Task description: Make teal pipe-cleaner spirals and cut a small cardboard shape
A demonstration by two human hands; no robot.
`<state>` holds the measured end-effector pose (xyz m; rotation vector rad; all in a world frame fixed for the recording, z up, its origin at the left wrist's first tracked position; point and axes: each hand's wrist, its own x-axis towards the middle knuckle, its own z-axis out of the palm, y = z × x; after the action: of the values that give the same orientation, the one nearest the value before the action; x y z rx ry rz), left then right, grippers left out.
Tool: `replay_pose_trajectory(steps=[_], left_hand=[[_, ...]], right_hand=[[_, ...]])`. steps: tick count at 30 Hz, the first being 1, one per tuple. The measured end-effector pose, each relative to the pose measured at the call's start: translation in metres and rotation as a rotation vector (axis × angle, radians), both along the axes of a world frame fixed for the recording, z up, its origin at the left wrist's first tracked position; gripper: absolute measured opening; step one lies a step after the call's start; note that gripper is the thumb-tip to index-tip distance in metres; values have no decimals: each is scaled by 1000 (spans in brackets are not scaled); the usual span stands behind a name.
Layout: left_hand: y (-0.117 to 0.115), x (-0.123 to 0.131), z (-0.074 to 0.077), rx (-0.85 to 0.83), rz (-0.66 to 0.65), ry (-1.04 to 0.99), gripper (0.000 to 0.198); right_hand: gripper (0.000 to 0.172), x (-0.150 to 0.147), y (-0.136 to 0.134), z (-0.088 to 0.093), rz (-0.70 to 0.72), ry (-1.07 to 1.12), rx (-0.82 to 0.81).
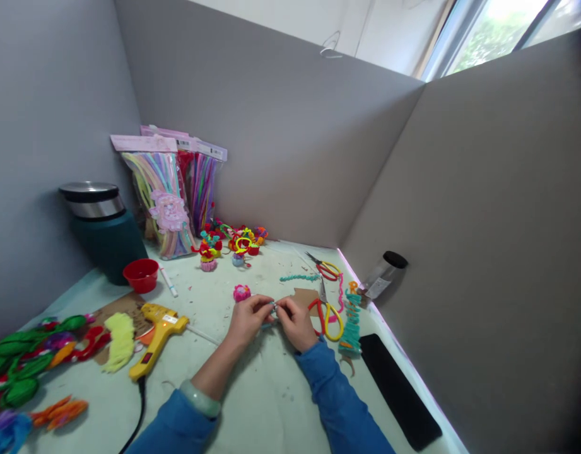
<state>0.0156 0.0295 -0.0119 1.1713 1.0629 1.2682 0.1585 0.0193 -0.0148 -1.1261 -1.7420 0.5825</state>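
Note:
My left hand [248, 318] and my right hand [296, 320] meet at the middle of the table, fingertips pinched together around something small and greyish that I cannot make out. A bit of teal shows beneath the fingers. Just behind my left hand sits a small pink fuzzy piece [241, 292]. A piece of brown cardboard [306, 301] lies behind my right hand. Beside that hand are scissors with red and yellow handles [334, 321]. A twisted teal strand [299, 277] lies farther back.
A yellow glue gun [158, 337] with a black cord lies left, near a red cup [141, 275] and a teal bottle [105, 236]. Colourful fuzzy pieces [23, 353] fill the left edge. A black strip [399, 391] lies right, below a teal bundle [351, 321]. Grey partitions surround the table.

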Motion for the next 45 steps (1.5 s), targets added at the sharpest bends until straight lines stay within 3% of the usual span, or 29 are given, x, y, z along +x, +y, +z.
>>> replay_pose_trajectory(steps=[7, 12, 18, 22, 27, 33, 39, 45], left_hand=[[0, -4, 6, -151, -72, -212, 35], [-2, -7, 8, -143, -41, -236, 33], [-4, -10, 11, -239, -120, -366, 31], [-6, -11, 15, -289, -152, -452, 29], [-5, -13, 14, -309, -211, -484, 24], [-5, -13, 11, -307, -204, -503, 23], [-5, -13, 10, -269, -190, -483, 22], [-3, -12, 5, -244, -166, -415, 27]], right_hand=[[21, 2, -1, 7, 157, 399, -296], [17, 0, -5, 10, 285, 423, -357], [14, 2, -2, 10, 232, 420, -286], [10, 5, -1, 14, 279, 464, -222], [18, 5, -1, 11, 374, 649, -327], [21, 4, 6, 0, 264, 813, -479], [14, 1, 7, -3, 132, 588, -391], [9, -3, 4, -4, 89, 339, -242]])
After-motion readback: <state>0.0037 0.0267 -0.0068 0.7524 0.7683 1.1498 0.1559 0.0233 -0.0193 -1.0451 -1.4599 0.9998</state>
